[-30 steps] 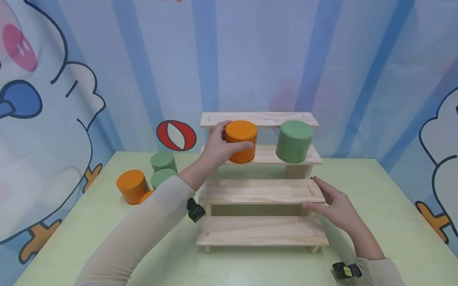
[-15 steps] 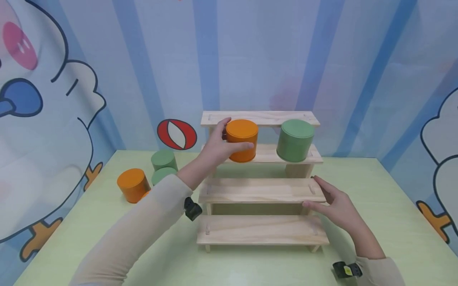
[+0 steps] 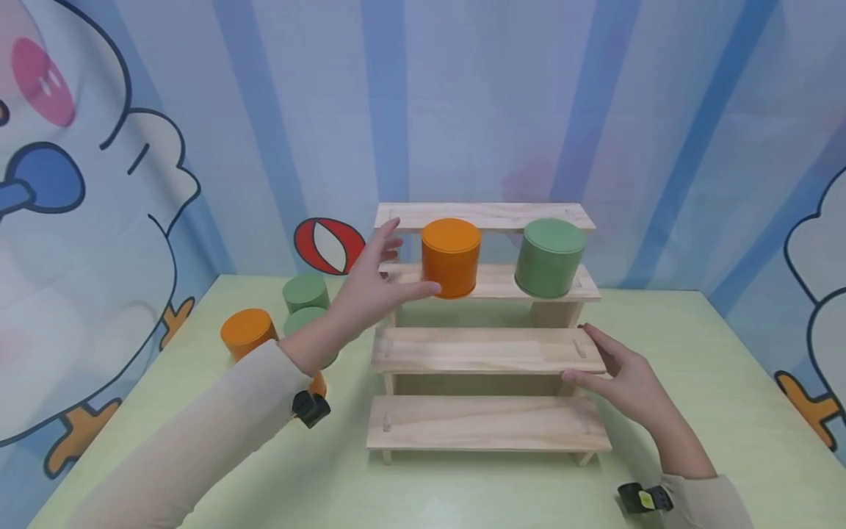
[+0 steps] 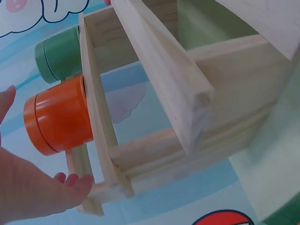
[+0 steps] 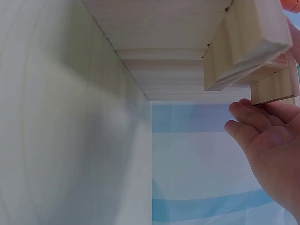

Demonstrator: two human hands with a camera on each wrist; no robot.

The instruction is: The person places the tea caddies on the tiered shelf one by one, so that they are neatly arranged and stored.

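Observation:
On the second step from the top of the wooden stepped rack (image 3: 489,351) stands an orange cylindrical canister (image 3: 451,261). My left hand (image 3: 370,290) is just left of it, fingers spread and the thumb tip close to its lower front. In the left wrist view a gap shows between this hand and the orange canister (image 4: 61,115). A green canister (image 3: 551,261) stands on the same step, farther right. My right hand (image 3: 624,382) grips the right end of the step below, thumb at the front edge and fingers toward the back.
On the table (image 3: 277,470) to the left are an orange canister (image 3: 247,328) and two green canisters (image 3: 306,290), with another orange one (image 3: 319,385) partly behind my left wrist. A striped cartoon curtain (image 3: 463,103) hangs close behind the rack.
My left hand has let go of the orange canister and drawn back to the left. The canister stays on its step. My right hand keeps its grip on the rack.

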